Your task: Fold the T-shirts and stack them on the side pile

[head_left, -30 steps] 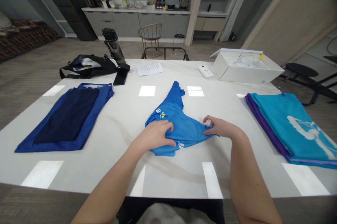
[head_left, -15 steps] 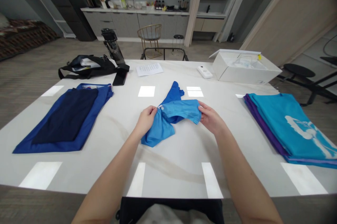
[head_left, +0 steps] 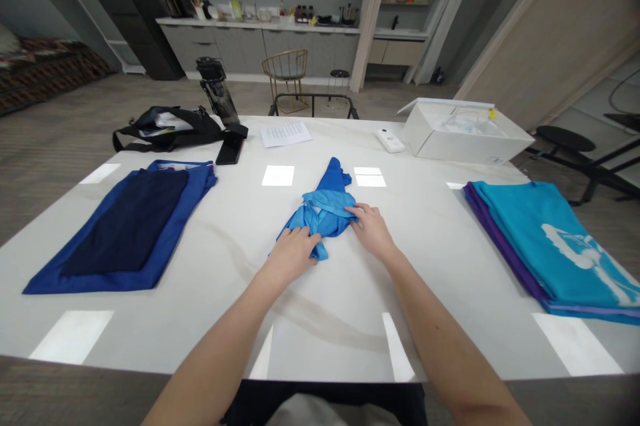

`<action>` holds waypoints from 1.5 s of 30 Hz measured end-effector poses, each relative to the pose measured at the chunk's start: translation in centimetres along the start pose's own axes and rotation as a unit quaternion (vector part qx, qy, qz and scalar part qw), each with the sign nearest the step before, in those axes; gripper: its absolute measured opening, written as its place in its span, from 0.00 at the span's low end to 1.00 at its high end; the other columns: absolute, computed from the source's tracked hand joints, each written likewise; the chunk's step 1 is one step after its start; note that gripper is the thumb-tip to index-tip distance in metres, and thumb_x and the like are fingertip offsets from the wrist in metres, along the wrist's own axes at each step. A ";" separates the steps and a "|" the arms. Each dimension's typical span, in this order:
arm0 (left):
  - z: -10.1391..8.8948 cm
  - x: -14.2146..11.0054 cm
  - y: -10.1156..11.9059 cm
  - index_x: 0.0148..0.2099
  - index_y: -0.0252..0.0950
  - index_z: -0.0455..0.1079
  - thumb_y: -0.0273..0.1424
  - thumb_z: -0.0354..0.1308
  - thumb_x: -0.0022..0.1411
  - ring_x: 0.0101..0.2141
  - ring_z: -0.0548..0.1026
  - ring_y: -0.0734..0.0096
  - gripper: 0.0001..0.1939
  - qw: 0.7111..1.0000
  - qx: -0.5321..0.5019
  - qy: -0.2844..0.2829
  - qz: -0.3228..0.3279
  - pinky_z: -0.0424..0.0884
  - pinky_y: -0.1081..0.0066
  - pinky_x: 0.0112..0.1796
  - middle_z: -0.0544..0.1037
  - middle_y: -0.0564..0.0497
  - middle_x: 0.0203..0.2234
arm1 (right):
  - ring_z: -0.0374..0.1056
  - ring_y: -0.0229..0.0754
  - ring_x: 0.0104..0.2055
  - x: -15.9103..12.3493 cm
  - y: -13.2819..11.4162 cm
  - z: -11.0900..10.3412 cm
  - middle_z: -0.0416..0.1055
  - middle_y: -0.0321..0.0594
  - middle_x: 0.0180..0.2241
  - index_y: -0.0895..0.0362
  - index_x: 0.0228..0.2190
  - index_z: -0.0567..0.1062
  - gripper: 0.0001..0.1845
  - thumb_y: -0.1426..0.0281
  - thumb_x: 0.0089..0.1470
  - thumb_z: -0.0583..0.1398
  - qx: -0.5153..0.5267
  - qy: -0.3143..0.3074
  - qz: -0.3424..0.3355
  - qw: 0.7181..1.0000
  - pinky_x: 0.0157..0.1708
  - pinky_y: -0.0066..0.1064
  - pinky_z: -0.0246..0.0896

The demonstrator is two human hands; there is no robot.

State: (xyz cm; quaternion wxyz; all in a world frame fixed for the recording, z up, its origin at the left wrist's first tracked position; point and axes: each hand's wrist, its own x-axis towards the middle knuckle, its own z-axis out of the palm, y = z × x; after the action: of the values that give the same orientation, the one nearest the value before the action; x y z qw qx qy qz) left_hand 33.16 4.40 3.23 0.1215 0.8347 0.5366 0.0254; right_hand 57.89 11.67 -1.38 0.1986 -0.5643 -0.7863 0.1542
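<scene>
A small blue garment (head_left: 330, 201) lies bunched in the middle of the white table (head_left: 350, 319), part bright blue and part lighter, with a darker end pointing away from me. My left hand (head_left: 294, 249) rests over its near left part, fingers curled onto the cloth and partly hiding it. At its right edge, my right hand (head_left: 371, 227) pinches the lighter fabric between thumb and fingers. The exact kind of garment cannot be made out.
Folded dark navy (head_left: 130, 226) and blue clothes lie at left; a turquoise folded shirt (head_left: 555, 239) tops a stack at right. Along the far side are a black bag (head_left: 170, 126), bottle (head_left: 220, 93), phone (head_left: 230, 148), paper (head_left: 286, 134), small white device (head_left: 390, 141) and white box (head_left: 465, 133).
The light blue part, held stretched between both hands, has been lowered and folded onto the rest. My right hand moved left; my left hand shifted slightly right and nearer to me.
</scene>
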 end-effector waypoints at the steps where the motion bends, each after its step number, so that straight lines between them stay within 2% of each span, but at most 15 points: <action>1: -0.4 -0.1 -0.4 0.46 0.38 0.75 0.29 0.60 0.62 0.42 0.76 0.53 0.10 1.000 -0.019 -0.003 0.009 0.65 0.60 0.44 0.78 0.42 0.40 | 0.62 0.56 0.53 0.1 0.1 -0.1 0.68 0.49 0.55 0.54 0.54 0.77 0.20 0.72 0.63 0.56 -0.013 -0.011 0.005 1.000 0.55 0.47 0.59; 5: -2.8 -0.8 -3.7 0.29 0.37 0.67 0.34 0.55 0.64 0.29 0.71 0.65 0.11 0.989 -0.142 0.019 -0.034 0.61 0.67 0.33 0.73 0.50 0.26 | 0.64 0.47 0.42 0.2 0.4 -2.0 0.70 0.44 0.39 0.58 0.41 0.79 0.10 0.66 0.61 0.61 0.067 -0.036 0.017 0.997 0.47 0.38 0.59; 8: -4.5 -1.5 -6.9 0.25 0.36 0.63 0.44 0.56 0.64 0.25 0.66 0.70 0.21 0.964 -0.227 0.077 -0.113 0.58 0.69 0.29 0.66 0.53 0.20 | 0.60 0.41 0.33 -0.6 0.5 -5.2 0.65 0.39 0.31 0.58 0.32 0.75 0.18 0.54 0.58 0.65 0.216 -0.088 0.034 0.972 0.37 0.33 0.56; 11: -4.9 -1.7 -8.8 0.27 0.36 0.70 0.55 0.60 0.60 0.25 0.65 0.70 0.26 0.934 -0.261 0.152 -0.193 0.59 0.69 0.29 0.66 0.54 0.20 | 0.59 0.40 0.35 -1.9 0.4 -8.5 0.64 0.40 0.33 0.59 0.27 0.73 0.23 0.51 0.57 0.66 0.368 -0.162 -0.013 0.916 0.37 0.32 0.55; 14: -4.1 -1.1 -8.7 0.42 0.38 0.76 0.51 0.66 0.56 0.37 0.74 0.63 0.22 0.923 -0.248 0.224 -0.193 0.68 0.68 0.39 0.76 0.51 0.34 | 0.59 0.39 0.32 -2.8 0.3 -10.1 0.63 0.40 0.30 0.59 0.26 0.72 0.27 0.48 0.54 0.68 0.472 -0.245 -0.029 0.846 0.34 0.32 0.55; 18: -1.6 0.5 -7.6 0.64 0.38 0.65 0.31 0.59 0.60 0.52 0.73 0.56 0.29 0.931 -0.213 0.260 -0.141 0.68 0.60 0.55 0.71 0.43 0.54 | 0.59 0.37 0.29 -2.3 0.3 -9.2 0.63 0.36 0.27 0.56 0.33 0.70 0.28 0.46 0.49 0.70 0.549 -0.077 0.121 0.823 0.32 0.31 0.59; 21: 0.0 1.4 -7.7 0.69 0.38 0.61 0.21 0.49 0.58 0.53 0.73 0.58 0.36 0.932 -0.230 0.250 -0.125 0.67 0.60 0.57 0.72 0.42 0.55 | 0.54 0.34 0.25 -1.1 1.1 -7.8 0.59 0.32 0.24 0.55 0.33 0.66 0.32 0.45 0.44 0.71 0.536 0.104 0.191 0.816 0.29 0.28 0.58; 24: 0.7 1.9 -8.4 0.67 0.38 0.63 0.21 0.48 0.56 0.46 0.76 0.62 0.36 0.914 -0.283 0.252 -0.149 0.68 0.62 0.54 0.77 0.46 0.46 | 0.49 0.33 0.22 -0.4 2.8 -7.1 0.52 0.27 0.20 0.54 0.31 0.61 0.37 0.42 0.37 0.72 0.512 0.192 0.239 0.802 0.24 0.27 0.54; 27: 0.2 2.0 -9.0 0.57 0.36 0.73 0.27 0.52 0.57 0.40 0.77 0.64 0.25 0.856 -0.380 0.285 -0.201 0.71 0.66 0.47 0.79 0.47 0.39 | 0.53 0.34 0.22 -0.4 4.2 -7.1 0.56 0.28 0.20 0.53 0.32 0.61 0.37 0.42 0.36 0.72 0.496 0.228 0.270 0.793 0.23 0.27 0.55; 33: -1.7 1.7 -9.0 0.52 0.32 0.72 0.37 0.67 0.48 0.33 0.75 0.71 0.29 0.616 -0.721 0.219 -0.227 0.72 0.73 0.38 0.79 0.50 0.35 | 0.59 0.37 0.26 -0.4 5.6 -7.1 0.65 0.34 0.25 0.55 0.37 0.67 0.37 0.42 0.37 0.70 0.446 0.327 0.276 0.786 0.24 0.28 0.57; 36: -1.7 1.7 -9.6 0.53 0.33 0.72 0.36 0.68 0.47 0.38 0.77 0.69 0.30 0.571 -0.767 0.181 -0.229 0.73 0.72 0.43 0.79 0.48 0.39 | 0.60 0.38 0.26 -0.3 5.9 -6.7 0.67 0.35 0.24 0.56 0.39 0.69 0.38 0.42 0.36 0.70 0.421 0.297 0.276 0.811 0.25 0.28 0.57; 38: -1.6 1.7 -10.0 0.54 0.34 0.72 0.38 0.65 0.50 0.39 0.77 0.66 0.29 0.609 -0.730 0.183 -0.250 0.74 0.68 0.43 0.78 0.46 0.41 | 0.60 0.37 0.26 -0.3 5.2 -6.6 0.67 0.36 0.25 0.57 0.40 0.71 0.38 0.44 0.36 0.71 0.418 0.234 0.271 0.835 0.25 0.28 0.55; 41: -1.6 1.5 -9.2 0.56 0.35 0.72 0.40 0.62 0.53 0.49 0.74 0.56 0.29 0.791 -0.497 0.261 -0.244 0.71 0.59 0.51 0.75 0.41 0.50 | 0.60 0.37 0.27 -0.8 1.8 -6.5 0.68 0.36 0.27 0.57 0.41 0.73 0.33 0.46 0.42 0.70 0.437 0.152 0.194 0.865 0.27 0.28 0.56; 43: -1.8 1.1 -7.3 0.65 0.39 0.67 0.42 0.66 0.54 0.60 0.66 0.50 0.37 0.902 -0.313 0.265 -0.137 0.61 0.52 0.61 0.68 0.40 0.60 | 0.60 0.37 0.27 -1.6 -1.6 -6.5 0.68 0.36 0.28 0.56 0.40 0.74 0.27 0.49 0.48 0.69 0.446 0.082 0.118 0.884 0.28 0.29 0.57; 45: -1.9 0.7 -4.7 0.73 0.44 0.56 0.43 0.69 0.53 0.66 0.59 0.49 0.48 0.951 -0.240 0.195 0.008 0.53 0.51 0.65 0.62 0.42 0.67 | 0.63 0.38 0.29 -2.5 -4.9 -6.6 0.71 0.39 0.29 0.57 0.39 0.77 0.22 0.52 0.52 0.68 0.456 -0.058 0.039 0.887 0.30 0.30 0.60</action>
State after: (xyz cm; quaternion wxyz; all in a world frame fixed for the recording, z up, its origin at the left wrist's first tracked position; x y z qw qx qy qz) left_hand 28.92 7.23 3.91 0.2112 0.7638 0.5215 0.3162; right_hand 57.78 7.90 6.29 0.3820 -0.4319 -0.6170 0.5356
